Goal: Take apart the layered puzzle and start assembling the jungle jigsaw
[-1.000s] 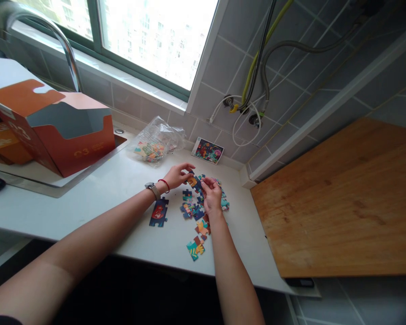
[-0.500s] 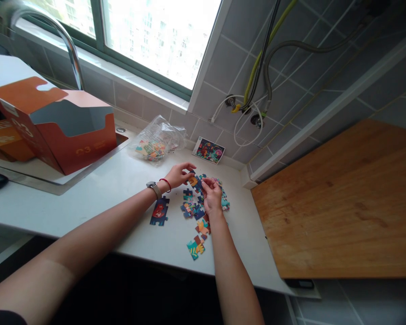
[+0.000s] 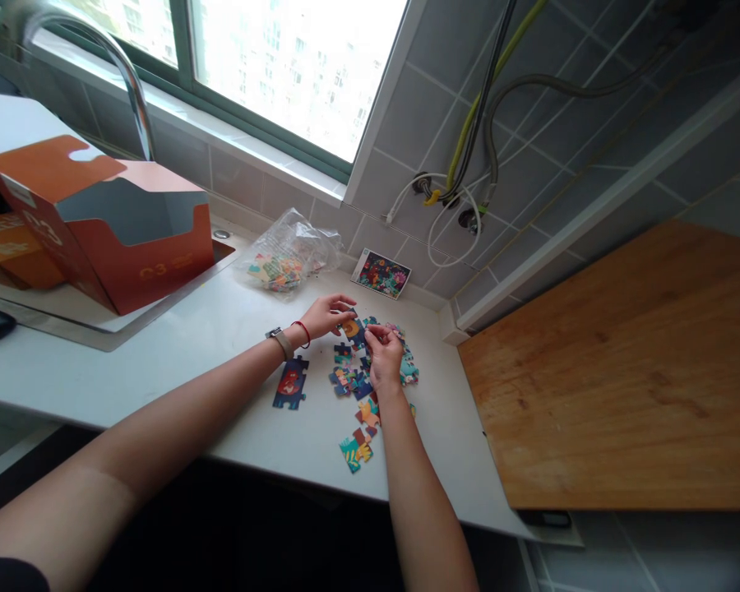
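Several colourful puzzle pieces (image 3: 351,380) lie scattered on the white counter (image 3: 178,353). My left hand (image 3: 326,316), with a watch and a red band at the wrist, rests its fingertips on an orange and blue piece (image 3: 351,329) at the far side of the pile. My right hand (image 3: 383,357) hovers over the pile with its fingers curled in a pinch on a small piece. A joined dark blue and red piece (image 3: 289,384) lies apart to the left, and a teal and orange one (image 3: 356,450) sits near the counter's front edge.
An open orange cardboard box (image 3: 111,238) stands at the left over the sink, under a curved tap (image 3: 117,74). A clear bag of puzzle pieces (image 3: 284,259) and a picture card (image 3: 380,274) lie by the tiled wall. A wooden board (image 3: 622,378) fills the right.
My left hand's fingers have flattened a little onto the orange piece. My right hand stays pinched over the pile. The view has shifted slightly.
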Demonstrator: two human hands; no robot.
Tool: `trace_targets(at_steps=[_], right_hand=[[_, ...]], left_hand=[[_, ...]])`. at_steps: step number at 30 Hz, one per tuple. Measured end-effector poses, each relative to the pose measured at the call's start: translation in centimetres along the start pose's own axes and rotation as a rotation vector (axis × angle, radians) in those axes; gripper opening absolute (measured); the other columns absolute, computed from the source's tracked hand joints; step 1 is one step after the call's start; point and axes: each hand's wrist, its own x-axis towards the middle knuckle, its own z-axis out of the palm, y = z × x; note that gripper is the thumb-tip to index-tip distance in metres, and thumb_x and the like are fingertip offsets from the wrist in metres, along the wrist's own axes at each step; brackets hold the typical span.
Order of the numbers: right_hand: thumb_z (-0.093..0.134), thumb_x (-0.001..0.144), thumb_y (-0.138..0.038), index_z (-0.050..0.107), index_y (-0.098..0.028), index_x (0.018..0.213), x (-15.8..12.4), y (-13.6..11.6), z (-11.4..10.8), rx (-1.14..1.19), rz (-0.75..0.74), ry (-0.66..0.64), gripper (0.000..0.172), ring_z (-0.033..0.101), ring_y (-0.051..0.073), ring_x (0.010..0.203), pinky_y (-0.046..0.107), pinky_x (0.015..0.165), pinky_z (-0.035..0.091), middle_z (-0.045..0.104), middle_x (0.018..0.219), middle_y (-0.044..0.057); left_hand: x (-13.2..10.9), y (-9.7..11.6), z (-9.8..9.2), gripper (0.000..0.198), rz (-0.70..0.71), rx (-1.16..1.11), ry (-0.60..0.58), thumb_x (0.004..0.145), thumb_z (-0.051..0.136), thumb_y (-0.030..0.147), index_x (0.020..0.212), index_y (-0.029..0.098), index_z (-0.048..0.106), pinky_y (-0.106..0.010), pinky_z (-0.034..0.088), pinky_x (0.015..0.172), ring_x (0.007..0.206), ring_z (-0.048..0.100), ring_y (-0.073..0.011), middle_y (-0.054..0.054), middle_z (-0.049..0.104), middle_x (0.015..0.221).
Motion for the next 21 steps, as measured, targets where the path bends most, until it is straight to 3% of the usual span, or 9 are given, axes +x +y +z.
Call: trace_targets(at_steps=[8,13,21], right_hand=[[0.085,0.062,-0.03,0.073,-0.018,0.087,0.0,0.2,0.1,-0.004,0.019,0.003,0.031,0.067,0.017,0.081,0.03,0.076,0.055,0.074,0.085,0.003],[0.086,0.063,-0.031,0.073,-0.018,0.088,-0.1,0.3,0.1,-0.014,0.03,-0.014,0.031,0.069,0.018,0.083,0.032,0.079,0.057,0.075,0.088,0.004],[0.085,0.066,-0.035,0.072,-0.018,0.095,-0.2,0.4,0.4,-0.07,-0.01,-0.067,0.037,0.07,0.02,0.09,0.035,0.086,0.057,0.076,0.096,0.006]], left_hand=[[0.3,-0.4,-0.1,0.059,-0.088,-0.078,-0.023,0.065,0.093,0.046,0.11,0.016,0.068,-0.027,0.063,0.059,0.085,0.076,-0.023,-0.009,0.079,0.096],[0.4,-0.9,-0.1,0.061,-0.112,-0.073,-0.064,0.058,0.098,0.037,0.106,0.016,0.068,-0.034,0.066,0.064,0.074,0.075,-0.0206,-0.004,0.076,0.086],[0.6,-1.0,-1.2,0.062,-0.132,-0.032,-0.095,0.054,0.097,0.025,0.108,0.016,0.069,-0.032,0.066,0.062,0.068,0.074,-0.0186,-0.001,0.072,0.08]])
